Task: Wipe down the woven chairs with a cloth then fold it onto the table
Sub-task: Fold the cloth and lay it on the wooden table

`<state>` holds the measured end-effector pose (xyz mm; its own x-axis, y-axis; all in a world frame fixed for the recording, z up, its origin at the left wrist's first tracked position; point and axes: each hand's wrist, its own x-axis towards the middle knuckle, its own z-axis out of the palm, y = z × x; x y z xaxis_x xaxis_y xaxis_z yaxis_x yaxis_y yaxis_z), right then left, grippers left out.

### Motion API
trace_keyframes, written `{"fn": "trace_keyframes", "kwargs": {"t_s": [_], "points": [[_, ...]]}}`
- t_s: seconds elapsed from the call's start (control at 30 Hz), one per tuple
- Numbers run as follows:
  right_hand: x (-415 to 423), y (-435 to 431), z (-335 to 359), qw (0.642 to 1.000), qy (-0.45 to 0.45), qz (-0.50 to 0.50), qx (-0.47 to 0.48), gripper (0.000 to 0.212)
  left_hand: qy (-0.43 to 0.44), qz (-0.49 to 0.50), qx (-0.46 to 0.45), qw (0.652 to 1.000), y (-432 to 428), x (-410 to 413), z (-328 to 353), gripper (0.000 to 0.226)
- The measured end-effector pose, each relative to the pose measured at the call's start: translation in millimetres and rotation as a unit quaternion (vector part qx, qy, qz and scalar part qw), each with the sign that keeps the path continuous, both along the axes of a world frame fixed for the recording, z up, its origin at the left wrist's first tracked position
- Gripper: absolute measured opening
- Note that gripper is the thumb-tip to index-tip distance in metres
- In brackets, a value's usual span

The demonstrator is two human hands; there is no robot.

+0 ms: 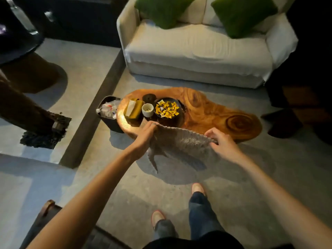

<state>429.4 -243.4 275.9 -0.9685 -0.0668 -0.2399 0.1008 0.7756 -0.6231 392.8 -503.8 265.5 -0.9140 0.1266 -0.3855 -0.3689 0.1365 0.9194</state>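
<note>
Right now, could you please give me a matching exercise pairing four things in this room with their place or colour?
Things: 1 cloth; 2 cushions; 3 bin; 4 cup.
Descriptions: A green, on the sofa; B on the floor, beside the table; C held between left hand and right hand; D cream, on the table.
Pairs: 1-C; 2-A; 3-B; 4-D.

Between the two grips, the cloth is covering the near edge of the table. The fingertips of the left hand are curling out of sight under one corner; the right hand is hiding the other. Beyond the grips, a bowl is holding yellow bits too small to name. Well short of the left grip, a chair is running off the bottom edge.
</note>
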Motion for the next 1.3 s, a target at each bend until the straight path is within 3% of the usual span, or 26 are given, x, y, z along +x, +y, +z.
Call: {"fn": "trace_keyframes", "kwargs": {"t_s": [0.13,0.27,0.47,0.73,0.9,1.03,1.17,1.3], "points": [[0,47,-20,0.998,-0.014,-0.052,0.017,0.019,0.013,-0.054,-0.008,0.998,40,-22,-25,0.015],[-20,102,-48,0.994,-0.072,-0.082,0.02,0.015,-0.034,-0.073,0.02,0.997,90,-54,-51,0.025],[-98,179,-83,0.993,-0.07,-0.083,0.039,0.014,-0.034,-0.051,-0.061,0.996,149,-120,-93,0.01],[-225,244,-104,0.994,0.013,-0.094,0.056,0.01,-0.028,0.04,-0.117,0.992,213,-226,-116,0.008],[-279,264,-132,0.992,0.058,-0.097,0.051,0.009,0.062,0.007,-0.194,0.979,233,-276,-143,0.02],[-297,272,-182,0.995,0.012,-0.065,0.076,0.01,0.062,-0.031,-0.24,0.968,235,-299,-190,0.014],[-296,271,-237,0.993,-0.045,-0.065,0.084,0.013,-0.028,-0.023,-0.223,0.974,241,-309,-245,0.02],[-284,268,-283,0.987,-0.128,-0.073,0.061,0.015,-0.089,-0.053,-0.263,0.959,242,-303,-297,0.02]]}}
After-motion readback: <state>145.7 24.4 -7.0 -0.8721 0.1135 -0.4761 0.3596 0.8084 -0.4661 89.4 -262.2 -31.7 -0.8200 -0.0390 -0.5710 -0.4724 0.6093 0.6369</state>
